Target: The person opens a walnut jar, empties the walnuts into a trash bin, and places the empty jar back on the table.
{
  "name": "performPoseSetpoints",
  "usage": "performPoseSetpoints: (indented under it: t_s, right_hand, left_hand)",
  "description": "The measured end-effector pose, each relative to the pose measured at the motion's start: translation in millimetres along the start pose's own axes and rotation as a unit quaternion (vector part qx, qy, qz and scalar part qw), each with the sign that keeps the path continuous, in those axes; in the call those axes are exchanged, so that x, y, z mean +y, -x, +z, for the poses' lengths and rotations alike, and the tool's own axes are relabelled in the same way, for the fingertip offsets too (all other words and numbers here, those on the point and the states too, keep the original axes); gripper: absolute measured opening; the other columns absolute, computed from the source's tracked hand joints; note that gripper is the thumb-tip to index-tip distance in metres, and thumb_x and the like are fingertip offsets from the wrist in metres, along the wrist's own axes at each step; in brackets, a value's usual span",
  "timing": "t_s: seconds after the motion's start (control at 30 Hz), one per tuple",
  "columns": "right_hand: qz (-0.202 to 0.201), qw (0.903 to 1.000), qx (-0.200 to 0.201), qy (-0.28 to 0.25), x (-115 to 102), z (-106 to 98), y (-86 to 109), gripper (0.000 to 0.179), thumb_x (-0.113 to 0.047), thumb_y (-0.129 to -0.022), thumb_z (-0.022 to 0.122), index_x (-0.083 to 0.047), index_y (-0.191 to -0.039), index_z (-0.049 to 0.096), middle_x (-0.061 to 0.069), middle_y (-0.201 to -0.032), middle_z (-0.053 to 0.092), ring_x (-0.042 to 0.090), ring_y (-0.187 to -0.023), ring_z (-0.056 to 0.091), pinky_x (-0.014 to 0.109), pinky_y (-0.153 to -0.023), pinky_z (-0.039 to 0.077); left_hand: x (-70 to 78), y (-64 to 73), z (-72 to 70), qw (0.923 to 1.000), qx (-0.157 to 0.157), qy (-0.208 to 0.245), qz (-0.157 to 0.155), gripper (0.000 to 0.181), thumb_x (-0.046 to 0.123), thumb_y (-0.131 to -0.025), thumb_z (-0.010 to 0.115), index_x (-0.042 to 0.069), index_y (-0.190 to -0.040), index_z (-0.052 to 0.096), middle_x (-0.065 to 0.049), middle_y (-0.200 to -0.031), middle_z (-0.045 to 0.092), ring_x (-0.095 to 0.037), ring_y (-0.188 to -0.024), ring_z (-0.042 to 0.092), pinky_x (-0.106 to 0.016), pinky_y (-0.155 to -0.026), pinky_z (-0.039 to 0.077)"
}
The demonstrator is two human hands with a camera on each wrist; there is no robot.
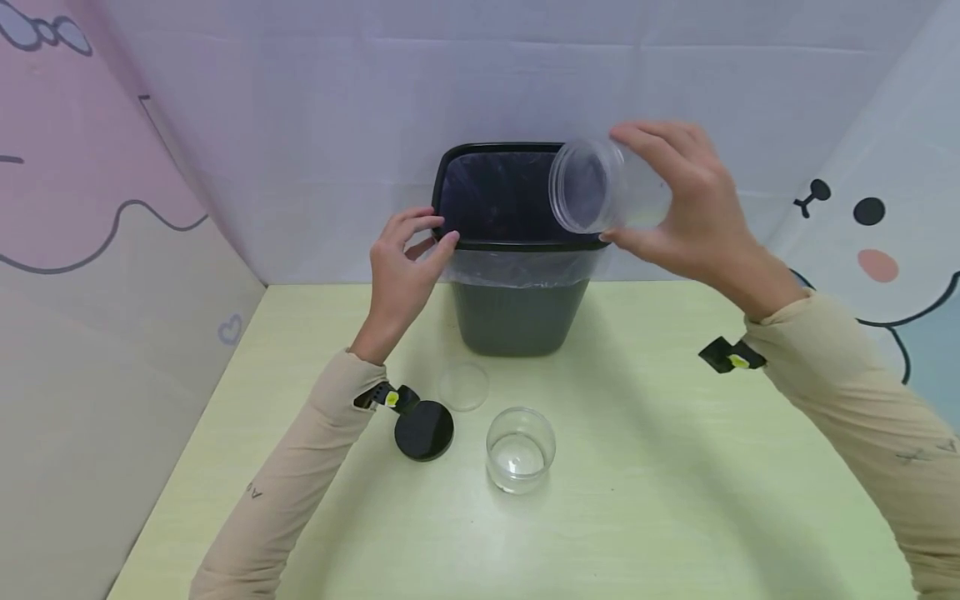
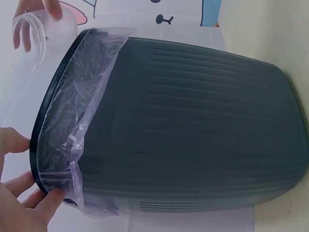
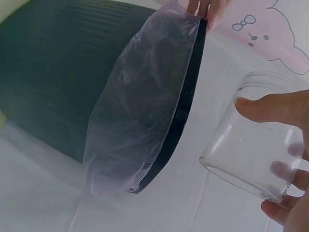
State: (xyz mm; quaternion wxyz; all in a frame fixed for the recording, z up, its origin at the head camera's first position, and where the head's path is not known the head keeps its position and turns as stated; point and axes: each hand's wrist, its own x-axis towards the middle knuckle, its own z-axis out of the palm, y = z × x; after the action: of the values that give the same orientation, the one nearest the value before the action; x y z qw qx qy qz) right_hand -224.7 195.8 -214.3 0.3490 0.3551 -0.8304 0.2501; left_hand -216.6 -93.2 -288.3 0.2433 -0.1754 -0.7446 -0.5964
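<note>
My right hand (image 1: pixel 693 200) grips a clear plastic jar (image 1: pixel 588 185) around its body, thumb on one side and fingers on the other. The jar lies tipped on its side above the right part of a dark trash bin (image 1: pixel 517 317), its uncapped mouth facing left. Inside it no contents show in the right wrist view. At the bin's left front corner, my left hand (image 1: pixel 408 258) holds the black rim (image 2: pixel 41 116) with thumb and fingertips. A thin see-through bin liner (image 2: pixel 77 96) is folded over that rim.
On the pale table (image 1: pixel 637 500), in front of the bin, stand a second clear jar (image 1: pixel 520 450), a black round lid (image 1: pixel 423 431) and a thin clear disc (image 1: pixel 463 387). A pale fabric wall (image 1: pixel 337 108) rises close behind the bin.
</note>
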Motion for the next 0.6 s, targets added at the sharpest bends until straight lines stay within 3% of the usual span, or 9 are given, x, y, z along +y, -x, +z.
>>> performPoseSetpoints:
  t_s: [0.33, 0.6]
  right_hand:
    - [0.041, 0.999, -0.002, -0.019, -8, -1, 9.8, 0.089, -0.004, -0.046, 0.092, -0.007, -0.128, 0.058, 0.008, -0.128, 0.057, 0.028, -0.118, 0.045, 0.04, -0.097, 0.037]
    - [0.075, 0.9964, 0.0, -0.039, -15, -2, 18.3, 0.093, -0.01, -0.043, 0.095, -0.008, -0.128, 0.058, 0.007, -0.123, 0.059, 0.023, -0.111, 0.048, 0.031, -0.086, 0.038]
  left_hand:
    - [-2.2, -1.8, -0.8, 1.0, 0.004, -0.004, -0.004, 0.028, 0.0, -0.087, 0.064, -0.017, -0.109, 0.06, -0.026, -0.123, 0.05, -0.031, -0.116, 0.05, -0.038, -0.094, 0.049]
    - [-4.9, -3.0, -1.1, 1.0, 0.0, 0.004, 0.004, 0.028, 0.0, -0.087, 0.065, -0.016, -0.109, 0.06, -0.027, -0.123, 0.05, -0.031, -0.116, 0.05, -0.039, -0.094, 0.049]
